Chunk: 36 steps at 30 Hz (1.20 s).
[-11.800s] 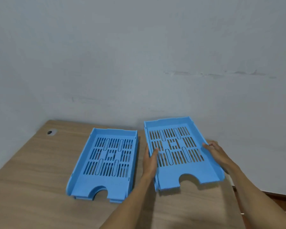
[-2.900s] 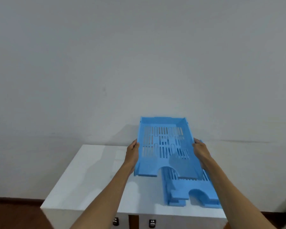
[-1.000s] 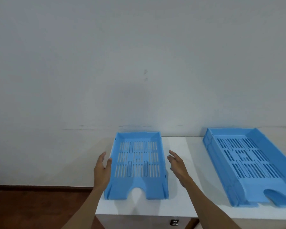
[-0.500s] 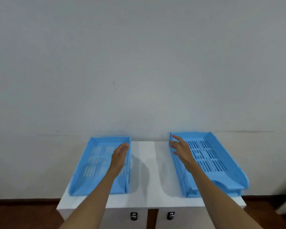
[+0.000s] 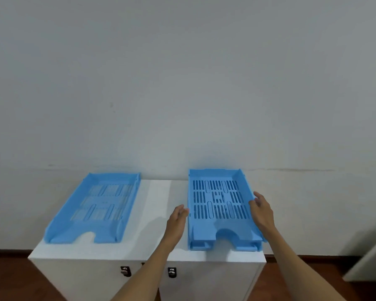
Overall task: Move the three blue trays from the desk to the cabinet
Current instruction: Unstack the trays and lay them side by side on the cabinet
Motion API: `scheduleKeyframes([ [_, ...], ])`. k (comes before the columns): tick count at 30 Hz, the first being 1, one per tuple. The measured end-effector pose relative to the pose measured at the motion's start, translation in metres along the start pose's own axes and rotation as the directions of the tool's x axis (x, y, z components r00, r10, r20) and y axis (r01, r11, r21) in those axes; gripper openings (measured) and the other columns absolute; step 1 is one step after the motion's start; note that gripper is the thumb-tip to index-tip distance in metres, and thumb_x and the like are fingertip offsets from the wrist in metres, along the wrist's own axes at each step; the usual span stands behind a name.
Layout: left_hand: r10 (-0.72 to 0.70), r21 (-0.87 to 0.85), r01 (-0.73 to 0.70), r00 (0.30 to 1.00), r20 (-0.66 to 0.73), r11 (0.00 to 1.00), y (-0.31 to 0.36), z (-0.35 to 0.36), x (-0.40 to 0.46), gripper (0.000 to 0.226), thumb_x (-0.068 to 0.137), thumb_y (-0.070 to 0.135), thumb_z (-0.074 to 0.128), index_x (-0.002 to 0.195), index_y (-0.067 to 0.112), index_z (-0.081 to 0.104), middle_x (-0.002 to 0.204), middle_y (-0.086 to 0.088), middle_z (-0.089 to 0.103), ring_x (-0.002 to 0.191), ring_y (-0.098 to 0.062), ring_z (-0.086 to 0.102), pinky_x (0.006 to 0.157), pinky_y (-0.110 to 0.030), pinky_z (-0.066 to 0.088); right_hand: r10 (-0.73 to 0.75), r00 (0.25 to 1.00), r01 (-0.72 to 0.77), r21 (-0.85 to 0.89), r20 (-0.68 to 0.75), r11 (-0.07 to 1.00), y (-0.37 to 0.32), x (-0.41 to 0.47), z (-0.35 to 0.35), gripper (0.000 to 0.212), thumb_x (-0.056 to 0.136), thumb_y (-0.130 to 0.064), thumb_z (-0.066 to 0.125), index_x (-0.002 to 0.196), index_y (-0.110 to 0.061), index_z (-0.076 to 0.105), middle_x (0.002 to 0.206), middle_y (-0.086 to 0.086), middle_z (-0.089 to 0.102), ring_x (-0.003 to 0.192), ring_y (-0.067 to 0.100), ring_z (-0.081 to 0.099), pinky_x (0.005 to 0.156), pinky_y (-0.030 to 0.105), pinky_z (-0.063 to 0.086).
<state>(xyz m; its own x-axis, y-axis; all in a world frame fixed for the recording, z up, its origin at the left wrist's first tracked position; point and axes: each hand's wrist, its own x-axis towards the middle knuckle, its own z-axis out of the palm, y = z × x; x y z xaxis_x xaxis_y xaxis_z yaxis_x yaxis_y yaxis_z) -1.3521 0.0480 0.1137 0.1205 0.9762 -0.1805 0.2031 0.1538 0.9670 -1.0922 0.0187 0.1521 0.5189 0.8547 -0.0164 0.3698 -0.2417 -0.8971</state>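
Observation:
Three blue slotted trays rest on the white cabinet (image 5: 158,203). One tray (image 5: 100,205) lies alone on the left half. On the right half, a second tray (image 5: 219,200) sits stacked on a third tray (image 5: 201,246), of which only the front edge shows. My left hand (image 5: 176,222) is open, its fingertips just beside the stack's left wall. My right hand (image 5: 262,211) rests against the stack's right wall with fingers spread and thumb raised.
The cabinet stands against a plain grey wall. Two small locks (image 5: 125,271) (image 5: 172,272) sit on its front doors. Dark wooden floor (image 5: 7,276) shows on both sides, and a white slanted object (image 5: 369,259) stands at the far right.
Both hands left the middle of the cabinet and moved right to the sides of the stacked trays. The view shifted slightly; the left tray stays where it was set down.

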Motion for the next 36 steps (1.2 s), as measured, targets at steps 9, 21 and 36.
scheduleKeyframes([
  [9,-0.040,-0.052,0.039,0.999,-0.019,0.998,-0.003,0.043,0.010,0.032,0.103,0.020,0.042,0.135,0.021,0.042,0.118,-0.001,0.063,0.092,-0.008,0.066,0.058,-0.013,0.053,0.023,0.997,-0.027,-0.054,-0.073,0.998,0.026,0.021,-0.011,0.044,0.100,-0.025,0.042,0.144,-0.022,0.038,0.142,0.010,0.049,0.088,0.015,0.062,0.055,0.021,0.050],
  [21,-0.012,0.007,0.012,1.000,-0.020,1.000,-0.003,0.032,0.041,0.039,0.104,0.014,0.032,0.141,0.024,0.040,0.120,-0.004,0.064,0.095,-0.014,0.068,0.067,-0.021,0.057,0.118,0.990,-0.125,0.091,0.084,0.988,0.036,0.026,0.009,0.024,0.104,-0.022,0.035,0.121,-0.021,0.052,0.094,0.009,0.067,0.073,0.024,0.067,0.055,0.028,0.050],
  [36,0.137,0.031,-0.134,0.982,-0.133,0.990,0.035,-0.107,0.074,0.039,0.099,0.006,0.036,0.131,0.020,0.052,0.105,-0.004,0.066,0.079,-0.016,0.063,0.062,-0.023,0.052,-0.119,0.993,0.120,0.021,-0.011,0.993,-0.076,0.012,0.097,0.031,0.095,-0.006,0.046,0.121,-0.012,0.063,0.092,0.010,0.066,0.064,0.010,0.059,0.051,0.023,0.042],
])
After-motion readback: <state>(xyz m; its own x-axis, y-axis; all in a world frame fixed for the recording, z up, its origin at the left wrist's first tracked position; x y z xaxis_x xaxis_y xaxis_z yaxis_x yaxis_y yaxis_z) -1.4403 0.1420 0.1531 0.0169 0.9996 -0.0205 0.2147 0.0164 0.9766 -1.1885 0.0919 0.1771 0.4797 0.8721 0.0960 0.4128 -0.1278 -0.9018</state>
